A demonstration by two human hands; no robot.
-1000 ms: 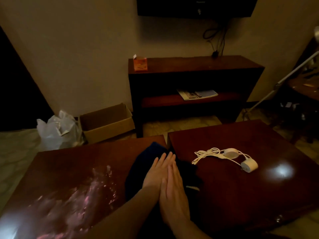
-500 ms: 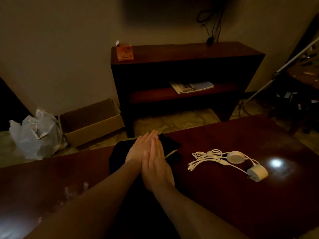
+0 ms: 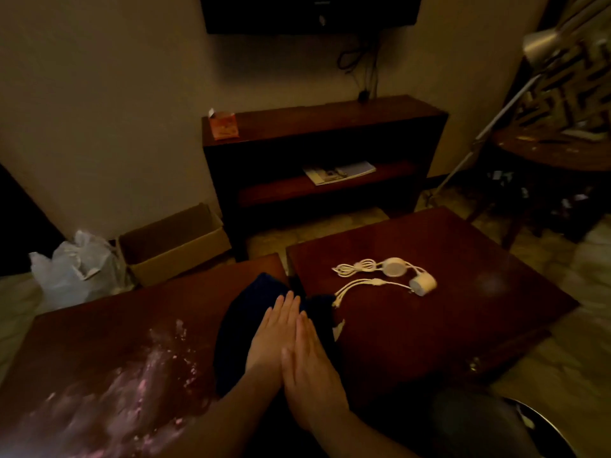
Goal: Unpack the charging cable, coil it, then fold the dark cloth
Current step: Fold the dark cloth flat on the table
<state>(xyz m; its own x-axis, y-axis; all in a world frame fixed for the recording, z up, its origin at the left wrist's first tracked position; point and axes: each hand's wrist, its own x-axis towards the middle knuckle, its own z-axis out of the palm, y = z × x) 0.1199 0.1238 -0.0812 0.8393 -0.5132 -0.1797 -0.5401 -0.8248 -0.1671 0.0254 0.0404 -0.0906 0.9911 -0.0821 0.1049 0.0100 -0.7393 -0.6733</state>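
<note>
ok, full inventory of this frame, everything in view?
dark blue cloth: 1, dark blue, across the tables' seam, under both hands
white charging cable with round puck and plug: 1, white, right table
left dark wooden table: 1, red-brown, whitish smear
right dark wooden table: 1, red-brown, alongside
open brown cardboard box: 1, brown, floor by wall
white plastic bag: 1, white, floor left of box
dark wooden shelf unit: 1, dark brown, against wall
small orange box: 1, orange, shelf top
pale booklet: 1, pale, lower shelf
black wall-mounted screen: 1, black, above shelf
grey metal lamp: 1, grey, far right
left hand: 1, flat on cloth, fingers straight
right hand: 1, flat on cloth beside it
</note>
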